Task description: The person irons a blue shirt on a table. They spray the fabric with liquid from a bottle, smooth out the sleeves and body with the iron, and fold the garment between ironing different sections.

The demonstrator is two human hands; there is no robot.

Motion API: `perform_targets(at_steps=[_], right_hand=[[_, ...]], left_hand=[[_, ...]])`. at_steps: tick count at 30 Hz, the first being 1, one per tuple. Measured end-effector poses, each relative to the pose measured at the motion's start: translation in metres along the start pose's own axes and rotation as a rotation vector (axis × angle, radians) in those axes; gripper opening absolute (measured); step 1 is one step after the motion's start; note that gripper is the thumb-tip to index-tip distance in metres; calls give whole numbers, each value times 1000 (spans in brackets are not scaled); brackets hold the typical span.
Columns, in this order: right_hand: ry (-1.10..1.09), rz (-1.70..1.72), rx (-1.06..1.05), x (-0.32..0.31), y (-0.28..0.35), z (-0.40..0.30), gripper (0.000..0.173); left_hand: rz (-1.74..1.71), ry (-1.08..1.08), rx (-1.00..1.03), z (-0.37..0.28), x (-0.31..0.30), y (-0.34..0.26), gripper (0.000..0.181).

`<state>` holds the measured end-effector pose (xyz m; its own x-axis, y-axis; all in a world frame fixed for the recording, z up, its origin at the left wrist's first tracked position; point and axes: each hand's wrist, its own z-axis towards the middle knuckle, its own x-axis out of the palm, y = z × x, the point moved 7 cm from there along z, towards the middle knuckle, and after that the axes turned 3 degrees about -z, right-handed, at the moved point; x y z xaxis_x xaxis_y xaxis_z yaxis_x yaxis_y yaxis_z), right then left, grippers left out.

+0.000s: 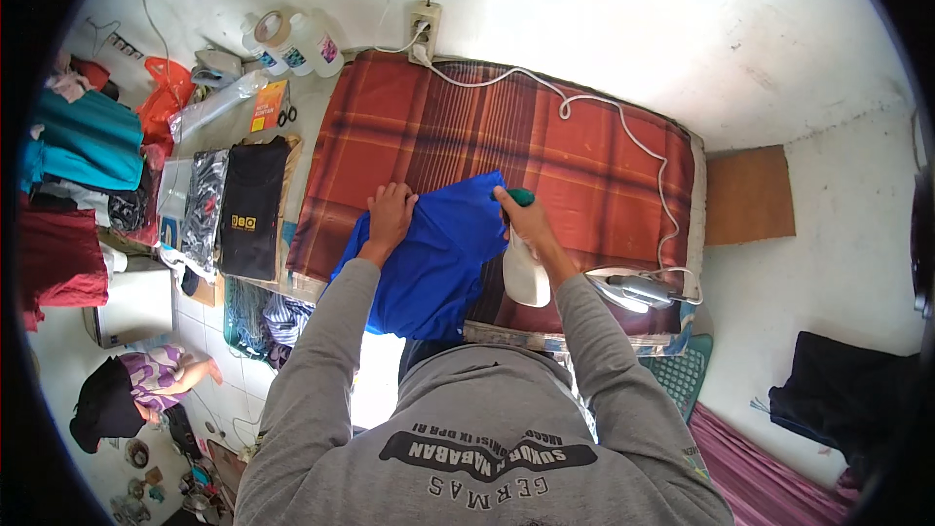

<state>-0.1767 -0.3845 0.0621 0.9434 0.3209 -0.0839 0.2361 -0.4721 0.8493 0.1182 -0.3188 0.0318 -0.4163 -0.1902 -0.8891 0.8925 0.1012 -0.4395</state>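
A blue cloth garment (445, 248) lies rumpled over the near edge of a red plaid cloth (599, 161) that covers the table. My left hand (392, 213) rests on the garment's upper left edge, fingers a little apart. In my right hand (527, 219) is a spray bottle (527, 277) with a white body and a green head, held beside the garment's right end. The bottle's neck is partly hidden by my fingers. To the right of my right forearm, an electric iron (635, 292) lies near the table's right end.
The iron's white cord (663, 183) loops along the table to a wall socket (424, 25). Plastic bottles (307, 44), scissors (287, 113) and a folded black shirt (253, 212) lie left. A person (139, 387) is at lower left. Brown board (749, 193) stands right.
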Motion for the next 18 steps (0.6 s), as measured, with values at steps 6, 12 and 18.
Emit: perform_targets(at_steps=[6, 12, 18], right_hand=[[126, -214, -3, 0, -13, -17, 57], [21, -330, -45, -45, 6, -1, 54], [-310, -333, -657, -97, 102, -1, 45]], left_hand=[[2, -66, -142, -8, 0, 0, 22], [-119, 3, -123, -11, -2, 14, 21], [-368, 40, -187, -6, -5, 39, 20]])
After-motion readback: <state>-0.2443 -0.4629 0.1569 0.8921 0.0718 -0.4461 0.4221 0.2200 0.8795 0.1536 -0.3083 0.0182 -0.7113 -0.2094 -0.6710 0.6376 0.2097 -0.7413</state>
